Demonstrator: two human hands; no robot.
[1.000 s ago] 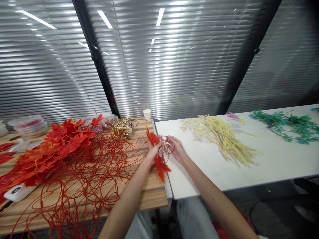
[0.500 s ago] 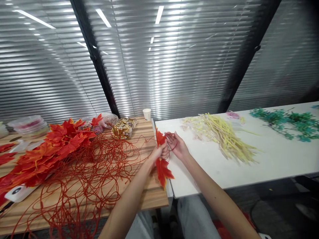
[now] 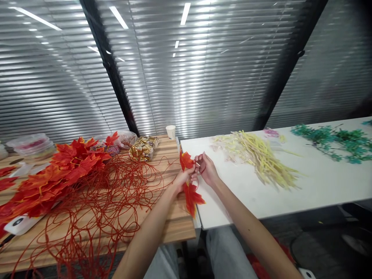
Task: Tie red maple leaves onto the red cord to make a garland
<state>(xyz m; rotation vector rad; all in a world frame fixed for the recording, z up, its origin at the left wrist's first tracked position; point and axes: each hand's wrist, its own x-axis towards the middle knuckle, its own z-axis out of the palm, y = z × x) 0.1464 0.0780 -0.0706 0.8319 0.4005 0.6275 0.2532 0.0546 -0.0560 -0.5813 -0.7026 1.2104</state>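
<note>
My left hand [image 3: 185, 177] is closed around red artificial maple leaves, over the seam between the two tables. One leaf [image 3: 186, 160] sticks up above its fingers, and another leaf [image 3: 192, 199] hangs below. Close beside it, my right hand [image 3: 207, 169] has its fingers bent in a pinch on a thin red cord [image 3: 202, 170], which loops between the hands. The fingertips of both hands meet near the upper leaf. A small pale tip shows there, too small to name. The exact grip on the cord is partly hidden by the fingers.
Left, a tangle of red cord [image 3: 95, 205] and a heap of maple leaves [image 3: 66, 166] cover the wooden table [image 3: 177, 228]. Gold packets [image 3: 143, 148] and a paper cup [image 3: 171, 132] stand behind. On the white table [image 3: 232, 209] lie yellow strips [image 3: 261, 159] and green sprigs [image 3: 340, 141].
My right hand's fingers have curled in and closed toward my left hand, drawing the cord loop closer. The lower leaf has swung slightly right.
</note>
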